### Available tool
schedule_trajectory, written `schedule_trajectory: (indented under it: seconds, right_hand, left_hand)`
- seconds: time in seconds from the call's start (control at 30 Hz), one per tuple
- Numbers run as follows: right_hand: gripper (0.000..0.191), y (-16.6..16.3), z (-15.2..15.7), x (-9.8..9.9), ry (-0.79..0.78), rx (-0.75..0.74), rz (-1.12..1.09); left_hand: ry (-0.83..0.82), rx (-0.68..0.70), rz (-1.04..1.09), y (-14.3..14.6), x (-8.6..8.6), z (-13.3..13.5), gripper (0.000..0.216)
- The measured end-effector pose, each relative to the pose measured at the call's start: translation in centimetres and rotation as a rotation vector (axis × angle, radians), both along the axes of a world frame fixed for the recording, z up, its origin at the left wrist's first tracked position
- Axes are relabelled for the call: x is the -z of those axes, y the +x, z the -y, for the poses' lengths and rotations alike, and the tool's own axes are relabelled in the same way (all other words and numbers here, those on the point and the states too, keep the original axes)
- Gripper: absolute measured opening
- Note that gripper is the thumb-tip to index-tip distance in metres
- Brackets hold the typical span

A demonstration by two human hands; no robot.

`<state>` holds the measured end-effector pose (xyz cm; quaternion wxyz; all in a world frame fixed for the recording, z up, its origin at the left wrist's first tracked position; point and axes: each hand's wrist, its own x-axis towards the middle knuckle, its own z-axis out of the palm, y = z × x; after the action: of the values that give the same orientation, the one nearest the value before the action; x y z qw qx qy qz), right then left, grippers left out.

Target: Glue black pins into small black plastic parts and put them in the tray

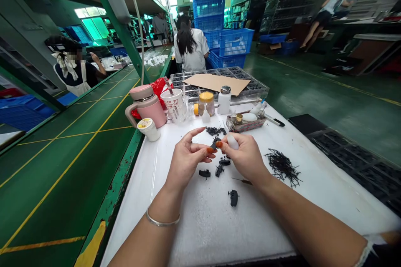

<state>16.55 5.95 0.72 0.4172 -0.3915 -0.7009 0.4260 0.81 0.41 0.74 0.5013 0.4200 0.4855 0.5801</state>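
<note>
My left hand and my right hand meet over the white table. Between their fingertips they pinch a small black plastic part. The index finger of my left hand sticks out straight. In the palm of my right hand lies a small white squeeze bottle. Several more small black parts lie on the table just below the hands, one closer to me. A heap of thin black rods lies to the right of my right hand.
At the table's far side stand a pink mug, a white cup, a clear cup, jars, a white bottle and a small tray. Part trays under cardboard lie behind. Green conveyor on the left. Other people work beyond.
</note>
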Motion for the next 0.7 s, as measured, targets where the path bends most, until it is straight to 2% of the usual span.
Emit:
schedule_trajectory:
  seconds: [0.17, 0.27, 0.33, 0.4, 0.53, 0.6, 0.7]
  right_hand:
    - [0.03, 0.6, -1.4, 0.0, -0.058, 0.052, -0.009]
    - [0.032, 1.1, -2.3, 0.2, -0.096, 0.025, -0.078]
    - [0.032, 1.3, -2.6, 0.2, -0.123, -0.017, -0.165]
    - [0.032, 1.4, -2.6, 0.1, -0.154, -0.05, -0.252]
    - [0.03, 1.5, -2.5, -0.1, -0.21, -0.08, -0.363]
    - [0.03, 1.6, -2.5, -0.2, -0.236, -0.085, -0.403]
    - [0.027, 1.7, -2.6, -0.4, -0.25, -0.086, -0.462]
  left_hand:
    - [0.05, -0.222, -0.063, -3.0, 0.1, -0.6, 0.056]
    - [0.059, -0.345, -0.13, -4.6, 0.4, -1.1, 0.047]
    - [0.052, -0.399, -0.247, -5.4, 1.0, -1.5, 0.038]
    - [0.01, -0.417, -0.447, -6.0, 1.9, -2.0, 0.028]
    - [-0.11, -0.369, -0.897, -6.4, 3.4, -2.7, 0.011]
    - [-0.124, -0.353, -1.0, -6.0, 3.7, -2.7, 0.013]
    - [-0.07, -0.31, -1.035, -4.8, 3.7, -2.6, 0.014]
